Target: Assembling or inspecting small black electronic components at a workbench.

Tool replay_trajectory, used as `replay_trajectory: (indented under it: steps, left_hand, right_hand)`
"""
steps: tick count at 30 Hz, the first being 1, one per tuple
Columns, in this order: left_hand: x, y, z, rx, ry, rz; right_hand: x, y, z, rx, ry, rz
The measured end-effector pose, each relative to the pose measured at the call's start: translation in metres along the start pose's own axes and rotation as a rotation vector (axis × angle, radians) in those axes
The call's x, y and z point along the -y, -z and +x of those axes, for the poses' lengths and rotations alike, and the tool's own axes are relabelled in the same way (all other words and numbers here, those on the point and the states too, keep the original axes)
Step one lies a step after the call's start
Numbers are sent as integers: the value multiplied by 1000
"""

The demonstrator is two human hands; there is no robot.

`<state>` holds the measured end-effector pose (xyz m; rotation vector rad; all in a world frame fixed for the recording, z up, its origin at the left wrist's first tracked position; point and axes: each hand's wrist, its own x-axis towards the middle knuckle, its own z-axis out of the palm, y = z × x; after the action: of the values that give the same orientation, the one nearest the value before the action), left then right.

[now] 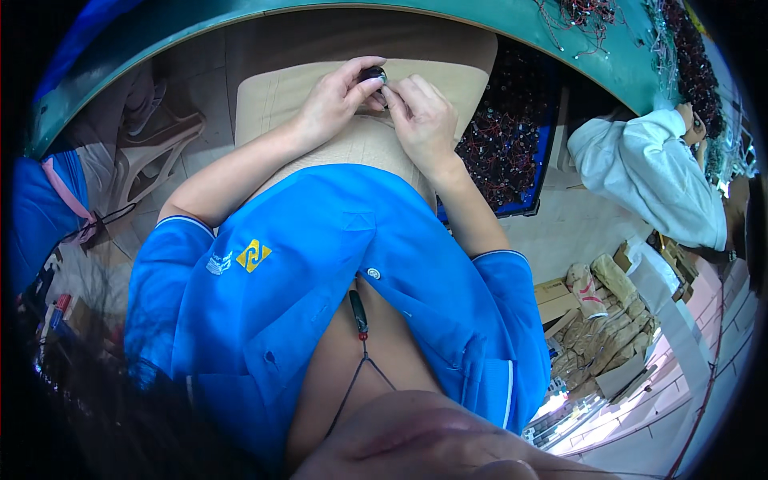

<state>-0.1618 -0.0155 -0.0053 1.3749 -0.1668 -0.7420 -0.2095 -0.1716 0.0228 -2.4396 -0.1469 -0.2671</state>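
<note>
A head-worn fisheye looks down from close.

From afar I saw a blue short-sleeved shirt (320, 216), its yellow chest emblem (254, 256), white-edged cuffs (502, 254) and a dark pendant (358, 310)

Table (472, 10): green top, near edge appears curved. Floor (576, 216): pale tiles, joints visible, extending back from the near edge. Chair (164, 139): beige, standing below the left end of that edge. Light (668, 360): bright on the floor well back from the table's right end; source not determinable.
</note>
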Motion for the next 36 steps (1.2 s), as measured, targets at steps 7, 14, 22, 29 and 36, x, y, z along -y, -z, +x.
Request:
replay_trajectory:
  steps: [7,14,22,29,36]
  left_hand:
    - [0,-1,0,15,48,-3]
    - [4,-3,2,-2,53,-45]
    - [3,-3,0,-7,-13,-19]
    - [-8,-4,-5,-20,-16,60]
    - [-7,0,-2,45,47,101]
  right_hand:
    - [-5,-1,-4,-14,90,-121]
    - [-4,3,-7,76,86,-203]
    - [-3,2,-7,59,44,-133]
    - [2,4,-9,41,-81,-35]
    - [-4,7,-9,83,-80,-72]
